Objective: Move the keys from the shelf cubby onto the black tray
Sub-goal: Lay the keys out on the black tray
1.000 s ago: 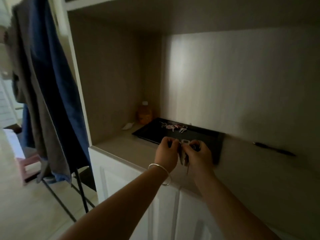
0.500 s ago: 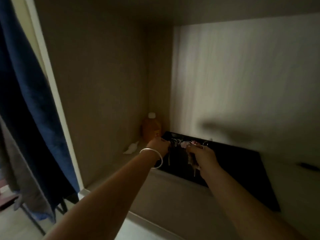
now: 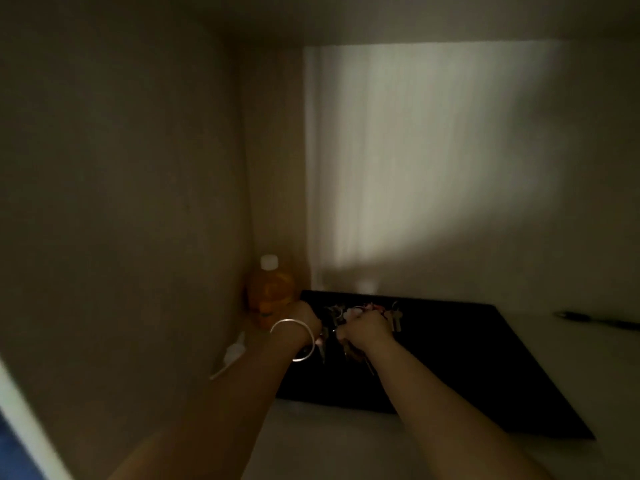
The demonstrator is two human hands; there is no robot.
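A person is reaching both arms from the bottom of the frame into a dim cubby. In the lower centre, the left hand (image 3: 304, 322), wearing a bangle (image 3: 294, 341) at the wrist, and the right hand (image 3: 367, 329) are meeting over the far left part of a black tray (image 3: 467, 368). Both hands are curled closed around keys (image 3: 346, 348), some dangling below the fists just above the tray. More keys (image 3: 394, 318) are lying on the tray just behind the right hand. An orange bottle (image 3: 270, 292) is standing in the back corner, left of the tray, and a pen (image 3: 599, 320) is lying at the right edge. The placing step seems to be under way; the next move likely calls for lowering the bunches and opening the fingers so they rest fully on the tray.
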